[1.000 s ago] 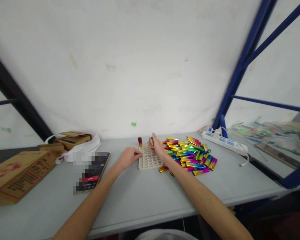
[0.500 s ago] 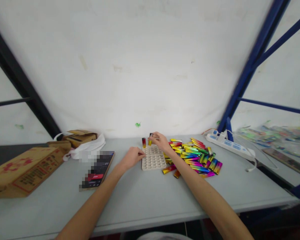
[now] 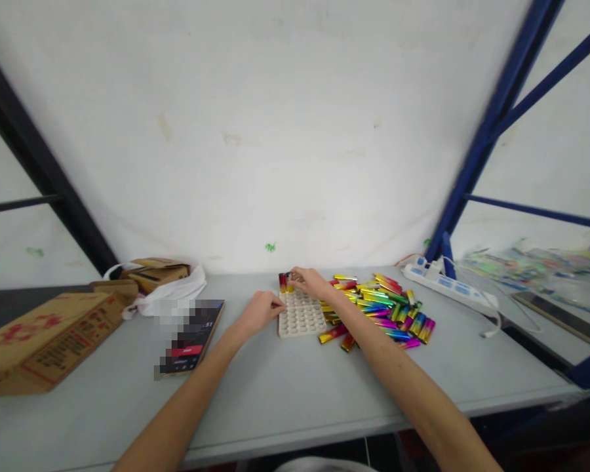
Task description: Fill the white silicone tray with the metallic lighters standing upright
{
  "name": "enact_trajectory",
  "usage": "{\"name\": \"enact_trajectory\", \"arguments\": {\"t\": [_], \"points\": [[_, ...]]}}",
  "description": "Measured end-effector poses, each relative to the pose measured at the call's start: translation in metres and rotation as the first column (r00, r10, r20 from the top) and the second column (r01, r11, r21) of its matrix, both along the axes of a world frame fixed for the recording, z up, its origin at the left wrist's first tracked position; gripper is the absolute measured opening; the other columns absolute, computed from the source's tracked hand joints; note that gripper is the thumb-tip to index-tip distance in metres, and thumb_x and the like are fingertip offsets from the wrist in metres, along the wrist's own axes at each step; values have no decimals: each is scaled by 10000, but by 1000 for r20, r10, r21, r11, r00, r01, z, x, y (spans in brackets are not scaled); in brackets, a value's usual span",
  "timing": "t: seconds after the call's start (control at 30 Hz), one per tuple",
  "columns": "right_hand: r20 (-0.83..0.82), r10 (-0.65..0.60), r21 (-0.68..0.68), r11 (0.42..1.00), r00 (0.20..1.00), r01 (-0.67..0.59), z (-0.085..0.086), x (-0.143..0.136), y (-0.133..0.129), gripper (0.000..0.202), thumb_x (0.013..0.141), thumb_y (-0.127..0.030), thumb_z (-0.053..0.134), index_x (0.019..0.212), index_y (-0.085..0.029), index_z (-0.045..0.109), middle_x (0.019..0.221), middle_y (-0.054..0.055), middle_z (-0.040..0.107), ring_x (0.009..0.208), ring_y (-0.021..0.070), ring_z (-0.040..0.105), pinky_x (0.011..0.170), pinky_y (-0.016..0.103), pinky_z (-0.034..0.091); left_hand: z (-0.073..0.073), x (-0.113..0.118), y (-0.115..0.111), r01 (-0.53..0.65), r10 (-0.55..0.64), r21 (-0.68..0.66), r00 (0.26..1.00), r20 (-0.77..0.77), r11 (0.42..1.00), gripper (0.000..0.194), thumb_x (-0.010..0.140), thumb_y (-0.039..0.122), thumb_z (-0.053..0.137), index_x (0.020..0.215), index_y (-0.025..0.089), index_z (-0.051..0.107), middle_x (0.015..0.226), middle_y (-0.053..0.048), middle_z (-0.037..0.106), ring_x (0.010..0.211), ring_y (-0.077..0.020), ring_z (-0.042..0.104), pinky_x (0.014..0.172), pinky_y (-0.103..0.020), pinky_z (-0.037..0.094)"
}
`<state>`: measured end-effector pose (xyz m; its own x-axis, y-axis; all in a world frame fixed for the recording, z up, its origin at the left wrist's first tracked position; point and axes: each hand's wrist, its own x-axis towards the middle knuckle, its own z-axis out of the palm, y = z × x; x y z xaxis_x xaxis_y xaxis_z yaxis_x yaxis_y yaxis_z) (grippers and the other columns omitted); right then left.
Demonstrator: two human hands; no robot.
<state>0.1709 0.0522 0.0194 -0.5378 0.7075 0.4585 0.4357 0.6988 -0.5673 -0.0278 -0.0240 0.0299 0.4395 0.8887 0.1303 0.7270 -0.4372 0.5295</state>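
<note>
A pale tray (image 3: 302, 322) with rows of round holes lies on the table before me. At its far left corner a shiny red-and-gold tube (image 3: 282, 283) stands upright. Close beside it is a second gold tube with a dark top (image 3: 290, 283), its upper end pinched by my right hand (image 3: 309, 282); its base is at the tray's far row. My left hand (image 3: 260, 311) is closed at the tray's left edge, thumb and finger on the rim. Right of the tray lies a heap of shiny multicoloured tubes (image 3: 383, 305), partly behind my right forearm.
A phone (image 3: 196, 334) lies left of my left hand. Farther left are a cardboard box (image 3: 54, 334), a smaller carton (image 3: 160, 272) and a white plastic bag (image 3: 172, 294). A power strip (image 3: 450, 286) with cables lies at the right, near a blue metal frame (image 3: 472, 164).
My right hand has moved slightly left and down, bringing its tube lower and closer to the standing one. My left hand has stayed at the tray's edge.
</note>
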Motion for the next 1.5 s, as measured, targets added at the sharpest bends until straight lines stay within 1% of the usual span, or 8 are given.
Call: {"name": "enact_trajectory", "arguments": {"t": [0.17, 0.33, 0.47, 0.6, 0.83, 1.03, 1.27, 1.5], "points": [[-105, 45, -83, 995, 993, -54, 21, 26, -6, 340, 842, -322, 696, 1160, -214, 645, 1044, 77, 738, 926, 203, 695, 860, 356, 528, 1, -1, 1, -15, 15, -6, 1000, -24, 1000, 327, 810, 335, 550, 580, 144, 680, 540, -12, 566, 581, -143, 426, 591, -264, 261], [-192, -145, -78, 988, 971, 132, 47, 106, -12, 246, 851, -376, 665, 1019, -200, 706, 967, 76, 744, 871, 202, 696, 828, 368, 549, 4, 0, 0, -23, 23, -1, 999, -32, 1000, 337, 801, 354, 554, 572, 146, 690, 586, -31, 648, 602, -152, 413, 593, -276, 259], [-139, -287, -53, 958, 948, 282, 37, 170, -24, 255, 863, -388, 646, 1010, -190, 711, 956, 91, 749, 890, 225, 700, 810, 369, 549, 6, 0, -1, -32, 32, -1, 999, -31, 999, 339, 798, 373, 569, 631, 127, 732, 574, -27, 621, 600, -143, 452, 587, -257, 264], [-35, -419, -31, 908, 907, 418, 16, 206, -36, 240, 877, -365, 616, 993, -178, 709, 926, 102, 754, 848, 225, 704, 777, 357, 547, 8, -2, 1, -53, 51, -28, 996, -75, 998, 369, 803, 415, 565, 660, 131, 752, 567, -19, 613, 590, -151, 505, 574, -246, 283], [198, -403, -22, 910, 894, 415, 26, 217, -55, 213, 864, -344, 616, 910, -176, 738, 877, 70, 761, 774, 201, 682, 718, 290, 508, 6, -3, 7, -66, 62, -45, 994, -89, 997, 341, 792, 408, 582, 806, 143, 797, 709, -57, 738, 688, -193, 629, 614, -241, 379], [357, -288, -171, 915, 889, 366, 29, 228, -63, 203, 789, -326, 675, 899, -179, 762, 885, 54, 763, 798, 216, 683, 734, 287, 496, 7, -3, 6, -80, 75, -55, 993, -90, 995, 322, 792, 404, 591, 844, 162, 797, 853, -72, 780, 777, -215, 686, 684, -250, 443], [378, -357, -173, 879, 854, 444, 17, 241, -54, 252, 751, -301, 713, 956, -157, 736, 958, 85, 760, 840, 230, 692, 751, 295, 511, 10, -2, 3, -63, 59, -46, 995, -76, 997, 317, 801, 421, 602, 825, 167, 790, 816, -69, 775, 770, -217, 681, 690, -258, 447], [380, -318, -214, 884, 869, 417, 17, 247, -57, 269, 777, -303, 681, 998, -168, 754, 981, 85, 768, 879, 252, 702, 795, 321, 522, 12, 1, 0, -69, 65, -65, 996, -57, 996, 328, 791, 412, 595, 823, 149, 789, 780, -75, 760, 740, -219, 666, 658, -258, 428]]}}
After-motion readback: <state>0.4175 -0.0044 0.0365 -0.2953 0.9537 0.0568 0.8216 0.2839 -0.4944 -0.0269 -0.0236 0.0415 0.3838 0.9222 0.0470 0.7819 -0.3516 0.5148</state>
